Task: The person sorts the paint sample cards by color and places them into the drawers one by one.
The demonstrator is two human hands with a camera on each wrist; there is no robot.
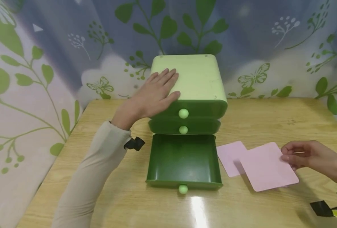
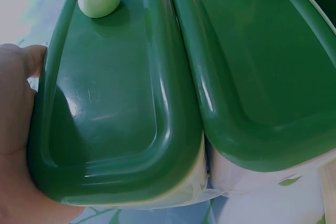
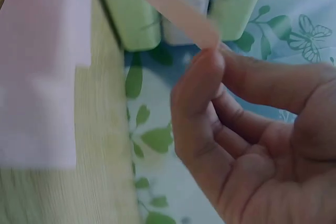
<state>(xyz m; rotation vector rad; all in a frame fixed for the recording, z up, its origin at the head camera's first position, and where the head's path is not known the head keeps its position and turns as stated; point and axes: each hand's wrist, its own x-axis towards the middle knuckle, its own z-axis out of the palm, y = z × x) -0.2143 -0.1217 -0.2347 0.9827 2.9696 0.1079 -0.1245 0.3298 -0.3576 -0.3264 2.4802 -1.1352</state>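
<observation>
A small green chest of drawers (image 1: 196, 76) stands on the table, its pale green top under my left hand (image 1: 157, 95). That hand lies flat, fingers extended, near the top's left side. The bottom drawer (image 1: 182, 158) is pulled out and its inside is bare; the two drawers above are in. My right hand (image 1: 313, 158) pinches a pink square sheet (image 1: 271, 166) by its right edge, right of the drawer. In the right wrist view the sheet (image 3: 173, 14) appears almost edge-on between thumb and fingers. Another pink sheet (image 1: 231, 158) lies flat on the table, partly hidden by the held one.
The wooden table (image 1: 114, 190) carries the chest near its back edge. Behind hangs a leaf-patterned curtain (image 1: 251, 47), close to the chest. Round pale knobs, such as the bottom drawer's knob (image 1: 183, 189), stick out from the drawer fronts.
</observation>
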